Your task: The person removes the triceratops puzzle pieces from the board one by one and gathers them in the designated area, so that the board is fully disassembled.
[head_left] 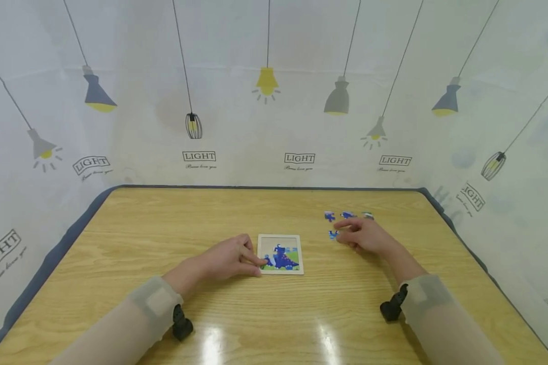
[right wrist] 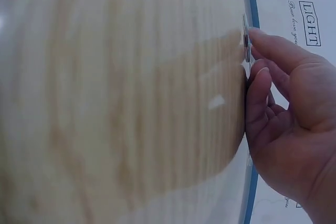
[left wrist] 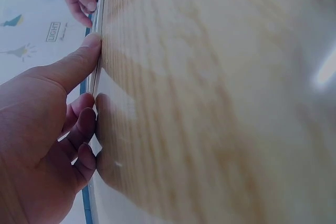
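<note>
A square puzzle tray [head_left: 280,272] with a pale rim lies flat on the table, with a blue dinosaur picture filling its lower part. My left hand [head_left: 232,257] is at the tray's left side. It grips the lower left corner, thumb at the near rim and index finger reaching over the picture. In the left wrist view, that thumb lies along the tray's thin edge [left wrist: 98,66]. To the right, my right hand [head_left: 364,234] hovers low at a loose blue puzzle piece [head_left: 333,234], thumb and index finger apart beside it. The right wrist view shows its fingertips at the tabletop.
Behind the right hand, more loose pieces lie in a row: one blue piece [head_left: 330,216], another blue piece [head_left: 347,215] and a partly hidden piece [head_left: 368,215]. The wooden table [head_left: 201,213] ends at a wall covering [head_left: 237,126] printed with lamps.
</note>
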{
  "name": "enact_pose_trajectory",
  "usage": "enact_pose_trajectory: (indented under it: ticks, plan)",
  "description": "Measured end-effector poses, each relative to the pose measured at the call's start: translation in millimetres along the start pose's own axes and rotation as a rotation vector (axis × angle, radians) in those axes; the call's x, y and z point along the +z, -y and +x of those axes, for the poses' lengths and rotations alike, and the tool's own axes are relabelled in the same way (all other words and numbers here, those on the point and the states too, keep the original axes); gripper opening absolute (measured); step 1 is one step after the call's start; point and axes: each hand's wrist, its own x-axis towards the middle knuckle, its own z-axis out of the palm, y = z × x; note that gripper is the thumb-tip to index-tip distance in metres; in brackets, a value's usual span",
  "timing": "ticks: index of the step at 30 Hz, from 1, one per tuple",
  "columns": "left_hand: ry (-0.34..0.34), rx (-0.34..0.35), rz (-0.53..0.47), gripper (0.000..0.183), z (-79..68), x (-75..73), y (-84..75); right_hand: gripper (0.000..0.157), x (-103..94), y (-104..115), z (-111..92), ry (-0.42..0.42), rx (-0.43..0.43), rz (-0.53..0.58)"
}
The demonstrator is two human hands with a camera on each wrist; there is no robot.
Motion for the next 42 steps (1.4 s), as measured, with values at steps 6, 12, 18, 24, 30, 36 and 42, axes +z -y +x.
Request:
enact_pose_trajectory:
  ticks: [6,12,18,24,30,36,42]
  plan:
    - [-0.005,0.001,0.000,0.031,-0.7,0.4,2.0,0.039,2.2,1,3,-0.018,0.008,-0.047]
    - [0.002,-0.001,-0.005,0.031,-0.8,0.2,2.1,0.040,6.8,4,7,-0.034,0.029,-0.036]
    - [0.005,-0.006,-0.011,0.031,-0.1,0.6,1.8,0.040,7.1,4,6,-0.033,0.032,-0.023]
    - [0.005,0.003,-0.011,0.031,0.2,0.5,1.5,0.041,6.1,3,6,-0.040,0.035,-0.026]
    - [0.008,0.004,-0.005,0.032,0.4,0.4,0.9,0.046,4.8,2,4,-0.050,0.047,-0.012]
    - [0.013,-0.007,-0.011,0.033,2.1,1.7,1.6,0.046,11.9,12,0,-0.019,-0.027,0.005]
    - [0.003,-0.015,-0.026,0.031,0.9,1.5,2.6,0.038,47.1,44,1,0.086,-0.094,0.034]
